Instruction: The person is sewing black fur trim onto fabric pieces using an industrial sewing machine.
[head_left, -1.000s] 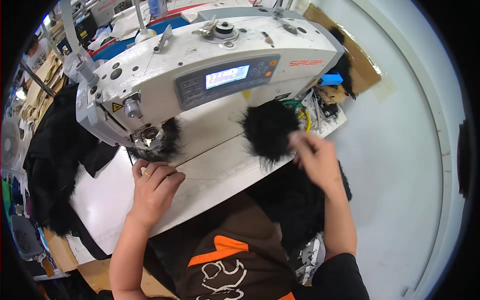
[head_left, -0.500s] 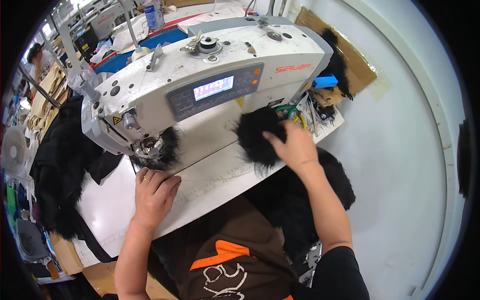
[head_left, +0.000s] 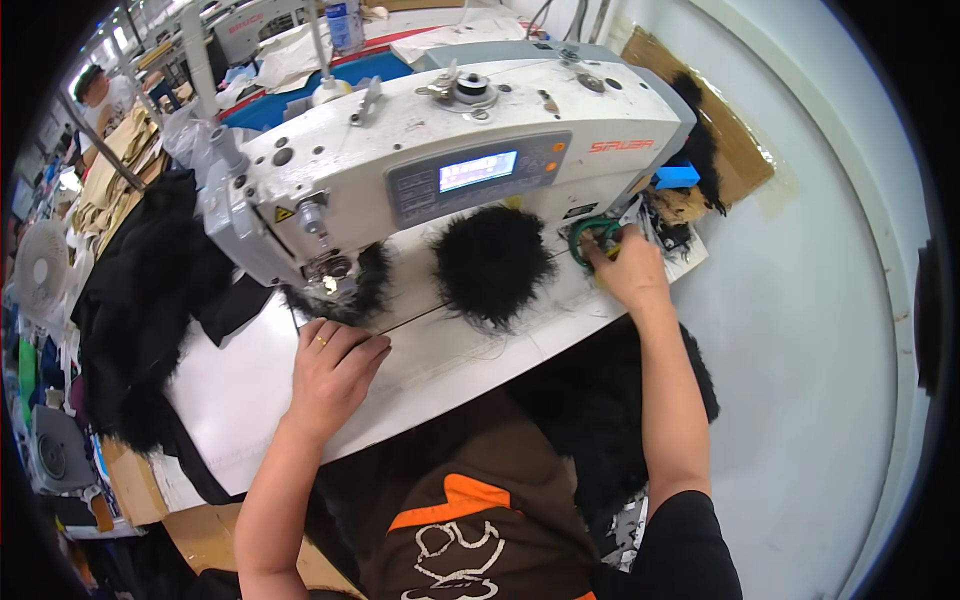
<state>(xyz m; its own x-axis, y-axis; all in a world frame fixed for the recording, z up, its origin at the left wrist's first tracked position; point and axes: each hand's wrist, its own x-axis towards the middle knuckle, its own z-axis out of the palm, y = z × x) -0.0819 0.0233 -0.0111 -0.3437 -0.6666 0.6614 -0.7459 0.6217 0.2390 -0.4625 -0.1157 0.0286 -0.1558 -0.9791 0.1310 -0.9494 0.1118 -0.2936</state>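
Note:
My left hand (head_left: 335, 372) rests knuckles-up on the white table (head_left: 250, 400), fingers bent, with its fingertips at a black fur strip (head_left: 352, 292) under the needle of the white sewing machine (head_left: 450, 150). It holds nothing. A round black fur piece (head_left: 490, 265) lies on the machine bed between my hands. My right hand (head_left: 628, 275) reaches to the table's right end, where its fingers close around green-handled scissors (head_left: 590, 235).
A heap of black fur fabric (head_left: 140, 300) hangs off the table's left side. At the right end lie a blue box (head_left: 678, 176), cardboard (head_left: 735, 150) and small clutter. More black fur (head_left: 600, 420) sits in my lap. Another person (head_left: 95, 85) works far left.
My right hand has let go of the round fur piece and moved right to the scissors. The fur piece now lies free. My left hand stays by the needle.

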